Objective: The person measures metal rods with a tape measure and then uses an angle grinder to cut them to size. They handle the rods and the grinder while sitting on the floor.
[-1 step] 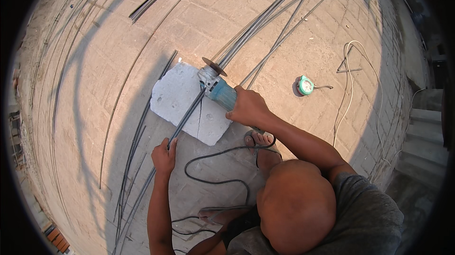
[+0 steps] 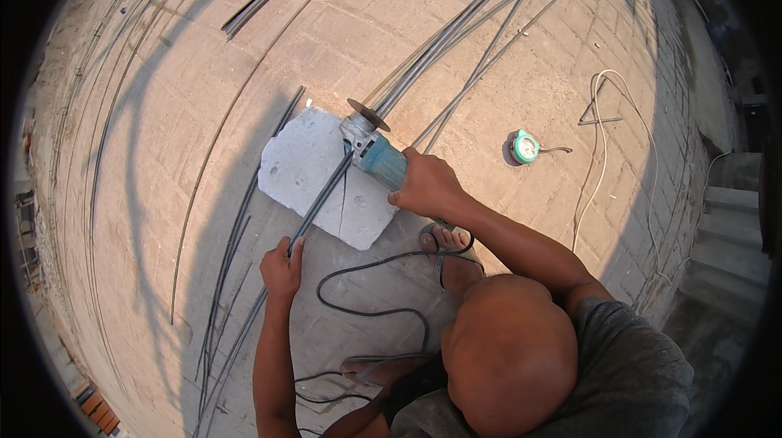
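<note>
Here, my left hand (image 2: 282, 269) is closed around the dark metal rods (image 2: 327, 193), which run forward across the pale slab (image 2: 297, 153) just ahead of it. Well apart, to its right, my right hand (image 2: 429, 184) clasps the blue angle grinder (image 2: 384, 163), whose head crosses the rods; a green tape measure (image 2: 525, 147) lies on the paving (image 2: 505, 186) to that hand's right.

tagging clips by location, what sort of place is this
Likely an outdoor work yard: sunlit tan brick paving, long grey metal rods, and a teal-and-silver angle grinder.
</note>
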A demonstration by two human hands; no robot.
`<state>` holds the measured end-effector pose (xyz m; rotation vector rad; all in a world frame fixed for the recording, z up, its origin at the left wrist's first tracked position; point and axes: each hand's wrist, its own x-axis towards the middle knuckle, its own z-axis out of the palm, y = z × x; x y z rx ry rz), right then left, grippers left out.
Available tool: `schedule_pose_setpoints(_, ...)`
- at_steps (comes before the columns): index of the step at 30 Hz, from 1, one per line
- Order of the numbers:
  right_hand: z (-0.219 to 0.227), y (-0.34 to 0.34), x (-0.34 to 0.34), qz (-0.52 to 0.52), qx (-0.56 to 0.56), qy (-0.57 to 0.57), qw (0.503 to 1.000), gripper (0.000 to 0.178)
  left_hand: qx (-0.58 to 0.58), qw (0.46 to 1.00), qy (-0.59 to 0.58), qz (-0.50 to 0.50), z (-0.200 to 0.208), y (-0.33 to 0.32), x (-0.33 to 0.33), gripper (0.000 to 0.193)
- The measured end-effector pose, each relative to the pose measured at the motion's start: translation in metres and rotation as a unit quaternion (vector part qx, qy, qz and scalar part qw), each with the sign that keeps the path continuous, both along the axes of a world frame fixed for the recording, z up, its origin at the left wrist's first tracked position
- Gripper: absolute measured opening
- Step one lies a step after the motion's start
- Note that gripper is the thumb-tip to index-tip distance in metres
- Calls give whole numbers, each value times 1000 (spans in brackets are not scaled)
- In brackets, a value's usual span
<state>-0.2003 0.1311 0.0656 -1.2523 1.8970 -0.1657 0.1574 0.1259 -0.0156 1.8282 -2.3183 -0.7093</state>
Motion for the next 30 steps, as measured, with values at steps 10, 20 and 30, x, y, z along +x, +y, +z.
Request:
schedule_pose_setpoints(10, -2, 14, -5, -6, -18, -5, 1000, 78, -12, 1000, -1, -5, 0, 0, -1, 52)
schedule_pose_setpoints(20, 1, 6, -1, -5, -22, 18, 1000, 59, 11, 1000, 10, 0, 6, -1, -3, 52)
schedule_pose_setpoints(30, 0, 13, -6, -3, -3, -5, 1000, 83, 14, 1000, -1, 3, 3, -1, -2, 51)
